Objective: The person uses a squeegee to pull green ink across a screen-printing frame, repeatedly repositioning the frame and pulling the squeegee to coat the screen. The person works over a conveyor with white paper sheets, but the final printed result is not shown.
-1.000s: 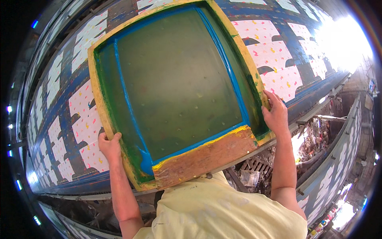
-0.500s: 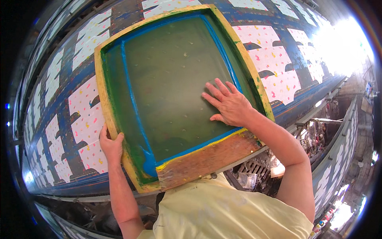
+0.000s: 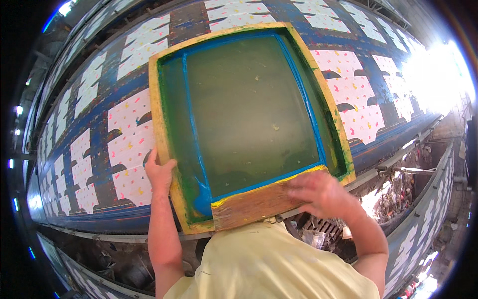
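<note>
A wooden-framed printing screen [image 3: 251,107], its mesh green with blue ink bands along the sides, lies over the long table before me. My left hand [image 3: 160,172] is closed around the left side of its yellowish frame, thumb on top. Along the near end rests a brown wooden squeegee [image 3: 256,200] with yellow ink on its upper edge. At the squeegee's right end is my right hand [image 3: 318,194], blurred by motion; how its fingers meet the wood is unclear. Blue ink [image 3: 201,199] is pooled in the screen's near left corner.
White cut fabric pieces with small colourful prints [image 3: 129,117] lie in rows on the dark, ink-stained table [image 3: 94,144]. A metal rail [image 3: 368,182] follows its near edge. Beyond the gap at right, with debris [image 3: 383,204] below, another table [image 3: 423,214] holds pale pieces.
My right hand has moved from the mesh down toward the squeegee's right end. In the picture, the screen and my left hand sit farther right; the left hand still grips the frame.
</note>
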Available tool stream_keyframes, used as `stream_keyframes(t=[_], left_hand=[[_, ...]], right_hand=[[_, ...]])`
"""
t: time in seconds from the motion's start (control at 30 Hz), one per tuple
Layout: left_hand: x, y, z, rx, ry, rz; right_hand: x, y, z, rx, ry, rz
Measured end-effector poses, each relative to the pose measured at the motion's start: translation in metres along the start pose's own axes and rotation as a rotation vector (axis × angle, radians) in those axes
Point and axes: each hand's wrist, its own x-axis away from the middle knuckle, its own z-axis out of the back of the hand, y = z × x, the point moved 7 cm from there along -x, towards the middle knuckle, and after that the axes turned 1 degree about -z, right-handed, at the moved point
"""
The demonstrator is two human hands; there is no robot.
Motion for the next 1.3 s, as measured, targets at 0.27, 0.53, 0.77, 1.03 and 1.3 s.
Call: stream_keyframes(t=[0.27, 0.53, 0.77, 1.03, 1.3], left_hand=[[0.000, 0.005, 0.001, -0.105, 0.002, -0.077], [-0.007, -0.011, 0.000, -0.062, 0.035, -0.132], [-0.009, -0.013, -0.001, -0.092, 0.052, -0.148], [-0.008, -0.014, -0.001, -0.128, 0.055, -0.135], [0.004, 0.005, -0.001, -0.268, 0.113, -0.153]], right_hand=[[0.004, -0.041, -0.048, 0.300, 0.087, -0.113], [-0.054, -0.045, -0.057, 0.290, -0.051, -0.220], [-0.023, -0.062, -0.066, 0.298, 0.014, -0.237], [-0.030, -0.044, -0.078, 0.338, 0.262, -0.107], [-0.139, 0.032, -0.049, 0.426, 0.273, -0.033]])
